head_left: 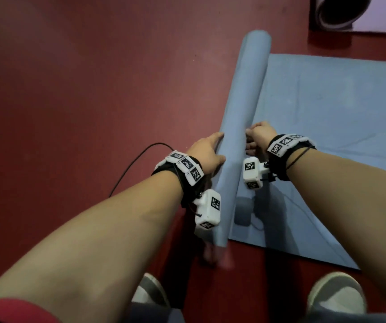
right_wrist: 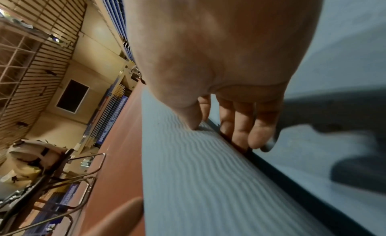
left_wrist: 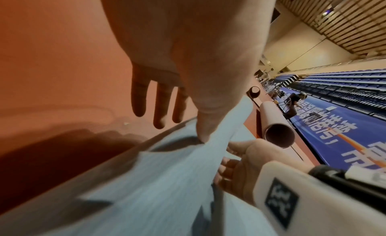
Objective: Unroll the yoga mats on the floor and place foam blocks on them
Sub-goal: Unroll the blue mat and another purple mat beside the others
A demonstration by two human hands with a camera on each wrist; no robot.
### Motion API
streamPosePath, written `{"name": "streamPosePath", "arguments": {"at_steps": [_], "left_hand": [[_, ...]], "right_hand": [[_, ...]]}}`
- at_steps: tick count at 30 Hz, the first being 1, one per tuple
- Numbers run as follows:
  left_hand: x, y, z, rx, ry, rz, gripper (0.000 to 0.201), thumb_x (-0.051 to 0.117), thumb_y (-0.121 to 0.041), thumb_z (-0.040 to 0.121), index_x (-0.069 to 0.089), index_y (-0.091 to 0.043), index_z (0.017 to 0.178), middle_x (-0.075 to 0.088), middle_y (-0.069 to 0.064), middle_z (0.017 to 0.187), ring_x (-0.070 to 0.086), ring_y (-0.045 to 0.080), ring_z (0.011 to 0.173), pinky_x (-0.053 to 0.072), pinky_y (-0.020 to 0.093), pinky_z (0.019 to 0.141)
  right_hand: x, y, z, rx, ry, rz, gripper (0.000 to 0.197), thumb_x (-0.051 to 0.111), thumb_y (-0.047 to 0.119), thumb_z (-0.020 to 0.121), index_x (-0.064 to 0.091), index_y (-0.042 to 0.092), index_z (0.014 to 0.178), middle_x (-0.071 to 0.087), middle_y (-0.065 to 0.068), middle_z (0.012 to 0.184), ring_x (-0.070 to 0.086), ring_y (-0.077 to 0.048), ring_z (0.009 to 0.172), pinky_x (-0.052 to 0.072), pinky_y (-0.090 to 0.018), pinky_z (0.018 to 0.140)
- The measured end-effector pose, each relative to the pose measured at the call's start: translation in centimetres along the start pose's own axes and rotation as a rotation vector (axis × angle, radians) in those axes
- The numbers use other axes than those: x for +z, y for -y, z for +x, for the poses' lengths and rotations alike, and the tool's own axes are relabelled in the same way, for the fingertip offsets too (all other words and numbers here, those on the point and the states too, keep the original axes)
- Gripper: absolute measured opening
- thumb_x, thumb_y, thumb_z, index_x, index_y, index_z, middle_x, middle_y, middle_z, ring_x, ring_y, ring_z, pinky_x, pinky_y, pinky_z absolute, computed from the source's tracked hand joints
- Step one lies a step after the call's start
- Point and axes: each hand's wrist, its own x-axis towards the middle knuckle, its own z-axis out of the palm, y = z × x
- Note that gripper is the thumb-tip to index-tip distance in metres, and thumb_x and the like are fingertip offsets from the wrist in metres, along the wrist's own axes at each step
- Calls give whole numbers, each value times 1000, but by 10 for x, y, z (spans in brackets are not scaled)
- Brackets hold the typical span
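A blue yoga mat lies partly unrolled on the red floor. Its rolled part [head_left: 241, 127] runs away from me, and its flat part [head_left: 327, 136] spreads to the right. My left hand [head_left: 210, 151] rests against the roll's left side, thumb on the roll [left_wrist: 156, 181], and its straight fingers [left_wrist: 158, 104] hang beside it. My right hand [head_left: 258, 136] is on the roll's right side. Its fingers [right_wrist: 242, 127] reach into the crease between roll [right_wrist: 198, 173] and flat mat [right_wrist: 334, 58], the thumb pressing on the ribbed surface.
A second, pale pink mat [head_left: 336, 12], partly rolled, lies at the far right [left_wrist: 275, 124]. My two shoes [head_left: 150, 292] [head_left: 336, 292] stand at the near edge. A black cable [head_left: 136, 164] trails over the red floor [head_left: 94, 89] on the left. Metal chairs [right_wrist: 52, 173] stand further off.
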Motion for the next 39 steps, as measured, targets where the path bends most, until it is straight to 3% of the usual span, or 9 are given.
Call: {"name": "streamPosePath", "arguments": {"at_steps": [5,10,13,17,26,29,33,37,39], "left_hand": [[-6,8,-12,-62,5,-9,90,73,-41,81,23,-28,155,50,13,141,55,29,122,45,39,103],[-20,-3,-14,-101,-57,43,90,75,-37,81,23,-33,154,40,14,140,49,34,124,43,39,104],[-19,-7,-19,-109,-81,75,88,72,-36,80,21,-41,152,36,10,140,46,37,125,43,46,105],[-13,-4,-22,-111,-81,163,93,69,-43,80,10,-45,152,31,8,145,47,37,122,46,49,97],[-31,22,-25,-352,-68,271,132,85,-48,62,-10,-37,154,43,12,135,55,37,116,51,50,93],[-36,38,-32,-366,-92,200,108,79,-36,60,18,-33,150,57,10,121,62,33,101,56,46,86],[-38,57,-44,-335,-230,84,40,64,-21,74,59,-23,114,68,2,96,65,27,85,56,39,78],[-39,92,-54,-409,-276,134,12,60,-27,85,64,-19,93,68,6,89,63,33,82,51,36,71],[-39,106,-57,-460,-275,110,20,65,-37,88,64,-17,89,67,6,85,61,32,78,45,33,67]], "right_hand": [[10,9,-1,50,157,69,31,53,29,99,43,17,124,41,-6,67,37,-15,50,32,-22,47],[40,19,-7,-9,181,29,24,61,38,93,50,18,91,45,-2,64,39,-12,43,36,-22,44],[55,26,-11,-50,140,-25,34,69,42,86,53,14,98,55,-6,74,45,-14,48,40,-25,46],[64,35,-9,-105,136,-62,49,74,41,81,52,8,111,58,-11,80,48,-18,51,43,-28,48],[86,57,-21,-198,273,-67,37,58,16,95,43,17,129,54,-8,81,48,-16,52,43,-30,52],[99,64,-31,-273,305,-129,48,59,16,94,43,21,139,61,-7,89,55,-18,67,51,-34,64],[114,63,-40,-330,343,-172,68,61,20,93,29,22,153,59,-5,100,57,-20,82,52,-35,70],[127,53,-43,-395,393,-264,77,61,15,93,18,25,156,52,-4,133,59,-20,94,52,-31,72],[129,47,-44,-450,418,-329,78,60,12,92,17,25,156,47,-1,144,59,-25,115,53,-34,88]]}}
